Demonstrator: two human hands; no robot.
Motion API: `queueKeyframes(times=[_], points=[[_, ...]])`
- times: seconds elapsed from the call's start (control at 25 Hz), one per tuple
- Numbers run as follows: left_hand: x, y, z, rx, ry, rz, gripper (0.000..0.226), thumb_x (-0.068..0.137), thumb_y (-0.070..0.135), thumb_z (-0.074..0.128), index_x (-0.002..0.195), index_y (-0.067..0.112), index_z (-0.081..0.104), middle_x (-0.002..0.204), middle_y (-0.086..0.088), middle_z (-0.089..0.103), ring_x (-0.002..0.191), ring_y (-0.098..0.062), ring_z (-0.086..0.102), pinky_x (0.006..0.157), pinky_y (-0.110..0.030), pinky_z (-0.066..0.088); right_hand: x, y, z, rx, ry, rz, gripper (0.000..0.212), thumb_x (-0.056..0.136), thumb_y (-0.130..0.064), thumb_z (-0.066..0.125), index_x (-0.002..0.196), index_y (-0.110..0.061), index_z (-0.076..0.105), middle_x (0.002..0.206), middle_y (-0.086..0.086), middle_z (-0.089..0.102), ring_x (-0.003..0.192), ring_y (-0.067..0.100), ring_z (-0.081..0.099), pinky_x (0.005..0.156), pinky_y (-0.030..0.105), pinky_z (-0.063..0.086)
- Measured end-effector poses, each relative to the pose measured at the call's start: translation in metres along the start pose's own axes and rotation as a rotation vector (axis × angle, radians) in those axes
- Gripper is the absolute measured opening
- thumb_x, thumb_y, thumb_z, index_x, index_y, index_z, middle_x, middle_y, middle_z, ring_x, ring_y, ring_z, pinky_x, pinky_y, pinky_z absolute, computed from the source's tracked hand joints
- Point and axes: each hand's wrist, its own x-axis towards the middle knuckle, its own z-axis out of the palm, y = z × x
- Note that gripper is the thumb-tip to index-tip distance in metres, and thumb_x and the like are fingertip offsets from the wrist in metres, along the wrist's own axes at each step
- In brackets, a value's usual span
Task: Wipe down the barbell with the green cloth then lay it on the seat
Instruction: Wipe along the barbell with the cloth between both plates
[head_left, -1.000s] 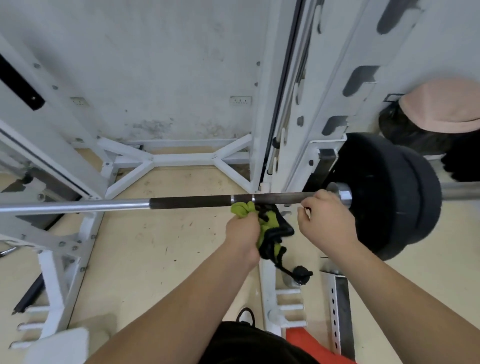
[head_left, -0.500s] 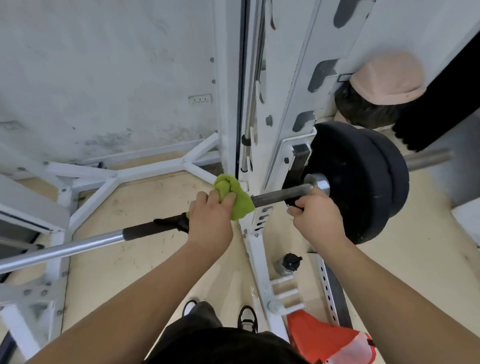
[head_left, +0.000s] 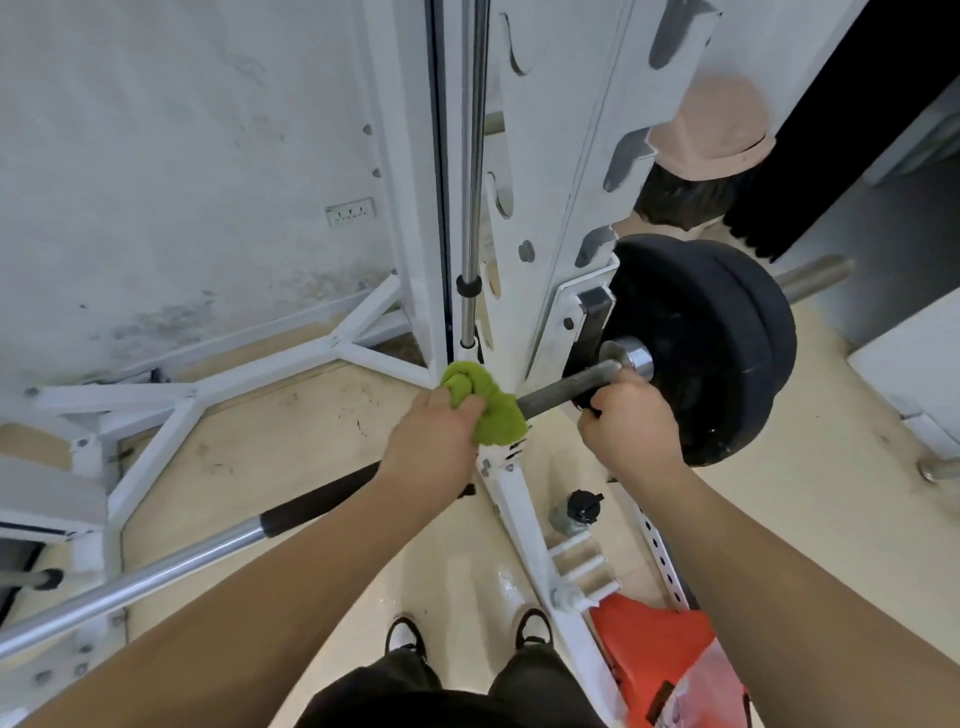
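The green cloth (head_left: 483, 405) might have slipped off and dropped to the floor, because it was bunched in a lump and not wrapped round the barbell (head_left: 561, 387). The bar might also have rolled on the white rack (head_left: 571, 156) if the right hand (head_left: 628, 426) let go. The left hand (head_left: 426, 441) squeezed the cloth against the bar. The right hand curled tight round the bar, just beside the 2 black weights (head_left: 717, 353). The bar lay across the rack, slanting from low left to upper right. It looked dark and rough near the hands and shiny silver farther left.
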Motion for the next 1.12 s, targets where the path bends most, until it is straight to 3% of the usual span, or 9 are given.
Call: queueKeyframes(times=[0.12, 0.28, 0.36, 0.44, 0.52, 0.68, 0.76, 0.88, 1.12], points=[[0.001, 0.009, 0.002, -0.02, 0.045, 0.03, 0.047, 0.088, 0.008, 0.06, 0.133, 0.02, 0.06, 0.118, -0.014, 0.055, 0.108, -0.033, 0.052, 0.085, -0.041, 0.052, 0.003, 0.002, -0.003, -0.012, 0.012, 0.004, 0.018, 0.088, -0.02, 0.064, 0.08, -0.008, 0.073, 0.099, 0.003, 0.058, 0.08, 0.026, 0.054, 0.059, 0.028, 0.038], [0.035, 0.077, 0.007, 0.03, 0.023, 0.062, 0.038, 0.086, 0.001, 0.057, 0.122, 0.016, 0.059, 0.118, -0.013, 0.049, 0.11, -0.032, 0.048, 0.084, -0.04, 0.051, 0.021, 0.01, -0.025, 0.032, -0.259, -0.072, 0.01, 0.076, -0.02, 0.062, 0.08, -0.02, 0.071, 0.084, 0.001, 0.066, 0.075, 0.026, 0.063, 0.054, 0.027, 0.043], [0.046, 0.095, 0.013, 0.027, 0.045, 0.009, 0.04, 0.086, 0.002, 0.057, 0.123, 0.017, 0.06, 0.118, -0.013, 0.047, 0.11, -0.032, 0.047, 0.086, -0.042, 0.052, 0.034, 0.019, -0.047, 0.051, -0.328, -0.141, 0.022, 0.072, -0.021, 0.061, 0.09, -0.026, 0.073, 0.084, 0.0, 0.07, 0.072, 0.023, 0.062, 0.057, 0.029, 0.05], [0.04, 0.091, 0.013, -0.01, 0.04, -0.046, 0.047, 0.089, 0.005, 0.058, 0.132, 0.022, 0.06, 0.121, -0.012, 0.049, 0.113, -0.033, 0.049, 0.089, -0.044, 0.053, 0.043, 0.034, -0.072, 0.057, -0.2, -0.198, 0.008, 0.082, -0.022, 0.064, 0.087, -0.022, 0.071, 0.084, 0.0, 0.065, 0.073, 0.024, 0.059, 0.061, 0.032, 0.049], [0.025, 0.074, 0.015, -0.046, 0.093, -0.107, 0.049, 0.089, 0.009, 0.062, 0.135, 0.025, 0.062, 0.122, -0.013, 0.055, 0.113, -0.034, 0.053, 0.087, -0.045, 0.055, 0.042, 0.048, -0.093, 0.137, 0.008, -0.319, 0.011, 0.092, -0.022, 0.064, 0.088, -0.018, 0.073, 0.088, 0.0, 0.061, 0.079, 0.022, 0.059, 0.065, 0.036, 0.053], [0.027, 0.084, 0.018, -0.02, 0.157, -0.177, 0.038, 0.08, 0.006, 0.068, 0.117, 0.017, 0.072, 0.103, -0.015, 0.06, 0.093, -0.037, 0.06, 0.072, -0.043, 0.056, 0.034, 0.067, -0.116, 0.057, 0.447, -0.649, 0.012, 0.09, -0.02, 0.067, 0.087, -0.013, 0.077, 0.09, 0.003, 0.063, 0.084, 0.027, 0.057, 0.064, 0.042, 0.049], [0.047, 0.124, 0.019, -0.006, 0.136, -0.152, 0.039, 0.083, 0.008, 0.063, 0.121, 0.016, 0.068, 0.109, -0.014, 0.058, 0.097, -0.036, 0.059, 0.073, -0.041, 0.054, 0.044, 0.077, -0.123, -0.029, 0.504, -0.54, 0.017, 0.085, -0.026, 0.07, 0.097, -0.014, 0.076, 0.097, 0.005, 0.064, 0.091, 0.032, 0.059, 0.07, 0.043, 0.048], [0.062, 0.152, 0.021, -0.02, 0.118, -0.154, 0.04, 0.092, 0.014, 0.057, 0.131, 0.019, 0.06, 0.118, -0.011, 0.054, 0.102, -0.032, 0.056, 0.073, -0.038, 0.05, 0.064, 0.092, -0.117, -0.012, 0.426, -0.285, 0.033, 0.086, -0.037, 0.073, 0.107, -0.011, 0.074, 0.101, 0.007, 0.062, 0.095, 0.032, 0.06, 0.071, 0.04, 0.05], [0.041, 0.123, 0.019, -0.069, 0.054, -0.154, 0.044, 0.092, 0.017, 0.057, 0.135, 0.022, 0.062, 0.11, -0.011, 0.061, 0.096, -0.033, 0.061, 0.076, -0.039, 0.055, 0.074, 0.089, -0.097, 0.089, 0.501, -0.259, 0.03, 0.081, -0.031, 0.076, 0.097, -0.006, 0.074, 0.088, 0.01, 0.059, 0.083, 0.032, 0.06, 0.055, 0.032, 0.044]])
